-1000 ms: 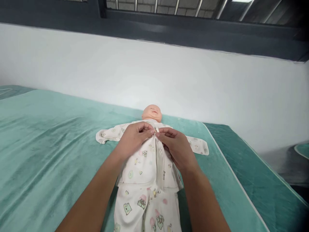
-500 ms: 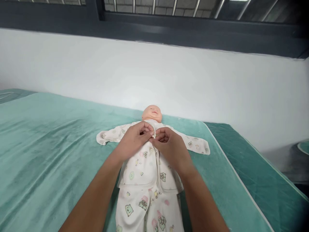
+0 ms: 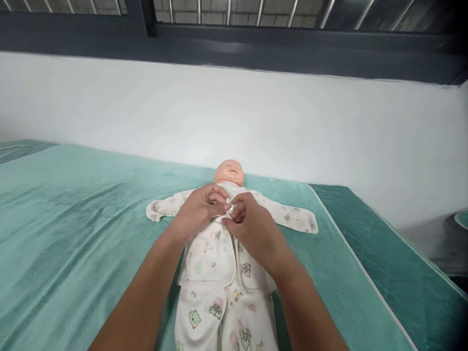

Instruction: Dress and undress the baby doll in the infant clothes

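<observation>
A baby doll [image 3: 229, 172] lies on its back with its head toward the wall, arms spread wide. It wears a white baby shirt [image 3: 208, 253] and matching baby trousers [image 3: 197, 319], both printed with bears. My left hand [image 3: 203, 209] pinches the shirt's front edge at the chest between thumb and fingers. Opposite it, my right hand [image 3: 252, 224] is closed with bent fingers on the same front opening. A tiny pale shiny spot, perhaps a snap fastener [image 3: 231, 207], shows between my fingertips. Below the hands the shirt's front edges hang loose.
A light green cover [image 3: 91, 219] with creases lies under the doll, and a darker green quilted surface [image 3: 380, 239] borders it at right. Behind stands a white wall [image 3: 234, 117], with a dark window frame [image 3: 234, 51] and metal bars above.
My right thumb has slid a little down and left along the shirt front. The raised white edge between my fingers now lies lower, and a shiny spot shows there.
</observation>
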{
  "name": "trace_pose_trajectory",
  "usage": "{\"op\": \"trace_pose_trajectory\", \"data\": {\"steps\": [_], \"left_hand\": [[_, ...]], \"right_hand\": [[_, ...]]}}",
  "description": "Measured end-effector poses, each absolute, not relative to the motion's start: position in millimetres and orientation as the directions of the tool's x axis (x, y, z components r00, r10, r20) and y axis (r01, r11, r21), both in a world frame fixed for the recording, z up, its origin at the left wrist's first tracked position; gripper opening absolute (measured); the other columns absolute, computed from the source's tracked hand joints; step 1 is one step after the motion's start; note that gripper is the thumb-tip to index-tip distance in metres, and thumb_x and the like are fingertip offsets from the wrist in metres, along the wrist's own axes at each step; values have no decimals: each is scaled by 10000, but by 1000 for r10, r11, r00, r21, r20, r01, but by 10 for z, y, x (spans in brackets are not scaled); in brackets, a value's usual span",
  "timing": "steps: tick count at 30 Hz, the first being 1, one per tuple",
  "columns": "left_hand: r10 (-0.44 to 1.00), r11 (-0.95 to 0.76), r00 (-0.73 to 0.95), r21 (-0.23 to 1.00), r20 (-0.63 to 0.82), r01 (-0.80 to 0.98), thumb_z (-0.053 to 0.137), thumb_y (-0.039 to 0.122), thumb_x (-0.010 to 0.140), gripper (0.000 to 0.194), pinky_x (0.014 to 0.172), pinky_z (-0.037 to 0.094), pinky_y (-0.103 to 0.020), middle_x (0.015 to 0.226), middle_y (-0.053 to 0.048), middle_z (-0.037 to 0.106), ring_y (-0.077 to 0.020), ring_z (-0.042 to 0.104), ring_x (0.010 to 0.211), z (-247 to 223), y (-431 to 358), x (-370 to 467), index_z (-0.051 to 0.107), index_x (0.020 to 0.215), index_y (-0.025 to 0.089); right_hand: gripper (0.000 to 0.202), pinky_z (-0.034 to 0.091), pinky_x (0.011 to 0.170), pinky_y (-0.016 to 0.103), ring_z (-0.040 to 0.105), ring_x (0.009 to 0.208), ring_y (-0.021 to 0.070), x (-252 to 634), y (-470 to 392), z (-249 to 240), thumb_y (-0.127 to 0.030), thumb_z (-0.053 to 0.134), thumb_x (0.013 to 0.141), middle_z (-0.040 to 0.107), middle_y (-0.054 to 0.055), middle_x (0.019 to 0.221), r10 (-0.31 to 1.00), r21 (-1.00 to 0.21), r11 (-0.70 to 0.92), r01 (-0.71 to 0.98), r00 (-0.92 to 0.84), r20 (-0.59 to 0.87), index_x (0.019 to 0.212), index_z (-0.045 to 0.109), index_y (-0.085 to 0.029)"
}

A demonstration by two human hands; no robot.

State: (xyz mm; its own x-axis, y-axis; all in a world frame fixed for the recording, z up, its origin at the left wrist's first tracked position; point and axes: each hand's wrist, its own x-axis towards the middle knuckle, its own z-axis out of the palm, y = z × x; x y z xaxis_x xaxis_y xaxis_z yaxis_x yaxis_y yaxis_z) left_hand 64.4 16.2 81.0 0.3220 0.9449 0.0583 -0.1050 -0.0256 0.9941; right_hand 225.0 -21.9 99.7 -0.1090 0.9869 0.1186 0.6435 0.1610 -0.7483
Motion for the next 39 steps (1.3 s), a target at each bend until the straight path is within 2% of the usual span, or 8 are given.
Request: {"op": "trace_pose_trajectory", "data": {"steps": [3,6,9,14,18,22,31,39], "left_hand": [[948,-4,317,999,21,-54,787,331,730,272,613,384,-244,682,44,588,-105,521,623,842,157,616,612,893,201],[947,-46,322,995,14,90,767,334,745,225,627,382,-246,710,19,649,-119,547,663,878,142,606,638,867,196],[932,-94,363,976,17,195,719,358,793,178,644,398,-252,767,-9,693,-138,582,717,913,120,569,675,861,200],[842,-146,538,948,-31,283,649,402,851,194,664,445,-263,787,-17,681,-154,604,742,972,75,439,713,844,219],[791,-201,608,910,-67,362,712,404,796,177,592,396,-240,743,9,625,-133,529,683,995,55,393,728,855,239],[781,-232,620,891,-68,389,717,381,787,161,573,362,-233,744,20,603,-118,480,666,989,59,427,713,841,229],[740,-211,670,928,-53,306,658,385,866,209,548,287,-235,652,47,452,-88,375,612,993,44,433,652,816,182],[741,-75,668,982,-63,175,682,350,856,186,696,472,-256,816,-11,684,-127,603,760,999,12,462,617,825,178]], "right_hand": [[165,321,536,269,511,614,150,2243,-316,1054,-288,589,823,592,-22,733,994,-634,105,766,-80,68,850,432,-244],[242,248,519,289,397,552,138,2228,-418,1119,-289,532,870,532,-9,654,997,-441,73,895,-75,13,705,363,-236],[321,200,519,304,302,527,124,2241,-474,1160,-252,488,893,462,-15,591,992,-367,114,923,-125,-4,621,320,-220],[355,168,495,305,270,517,107,2386,-426,1183,-245,480,885,405,-29,536,975,-521,160,839,-215,-46,574,316,-200],[346,289,502,272,438,535,109,2535,-343,1169,-354,479,926,550,-14,594,935,-744,89,662,-312,-166,616,505,-202],[326,382,537,239,503,533,99,2593,-287,1100,-390,511,937,564,-23,567,901,-898,-13,439,-384,-201,684,558,-189],[328,357,442,184,479,436,70,2540,-255,1017,-428,623,906,557,-41,485,885,-952,-85,295,-417,-208,697,549,-186],[342,355,414,178,511,415,70,2525,-250,997,-444,646,895,572,-46,503,885,-970,-111,216,-422,-195,701,531,-187]]}}
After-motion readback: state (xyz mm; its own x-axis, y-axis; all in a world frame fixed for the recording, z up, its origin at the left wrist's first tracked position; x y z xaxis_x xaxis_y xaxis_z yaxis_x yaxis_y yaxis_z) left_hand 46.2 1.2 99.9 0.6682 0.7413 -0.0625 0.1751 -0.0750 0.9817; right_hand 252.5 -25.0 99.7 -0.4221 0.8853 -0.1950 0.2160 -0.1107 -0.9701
